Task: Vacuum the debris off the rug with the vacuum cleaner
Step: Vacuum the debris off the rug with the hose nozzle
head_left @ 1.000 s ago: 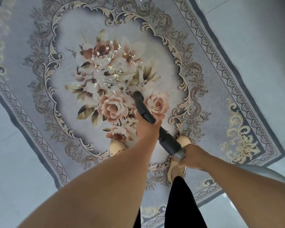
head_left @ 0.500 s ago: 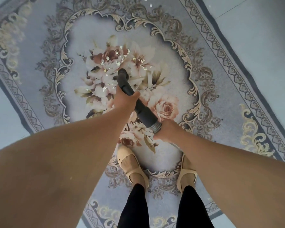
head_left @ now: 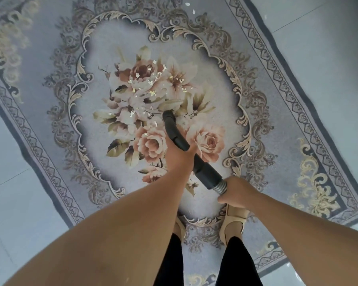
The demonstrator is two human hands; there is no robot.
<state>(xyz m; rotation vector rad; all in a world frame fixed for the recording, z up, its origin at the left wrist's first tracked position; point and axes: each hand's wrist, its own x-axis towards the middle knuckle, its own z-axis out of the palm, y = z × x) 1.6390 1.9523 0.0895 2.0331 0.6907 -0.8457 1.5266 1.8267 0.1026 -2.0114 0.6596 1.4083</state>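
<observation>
Left hand [head_left: 179, 154] grips the black wand [head_left: 174, 131]; right hand [head_left: 237, 193] clamps the ribbed hose [head_left: 221, 187]. Debris flecks [head_left: 152, 92] litter the rug [head_left: 50, 48] at 11 o'clock from the wand's tip; vacuuming appears barely begun.

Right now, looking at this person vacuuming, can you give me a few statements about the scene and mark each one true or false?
1. The left hand grips the black vacuum tube. True.
2. The right hand hangs free. False: it holds the ribbed hose just behind the tube.
3. Pale debris flakes lie on the rug, over its flower pattern, beyond the tube's mouth. True.
4. The person stands off the rug. False: both shoes are on the rug.
</observation>
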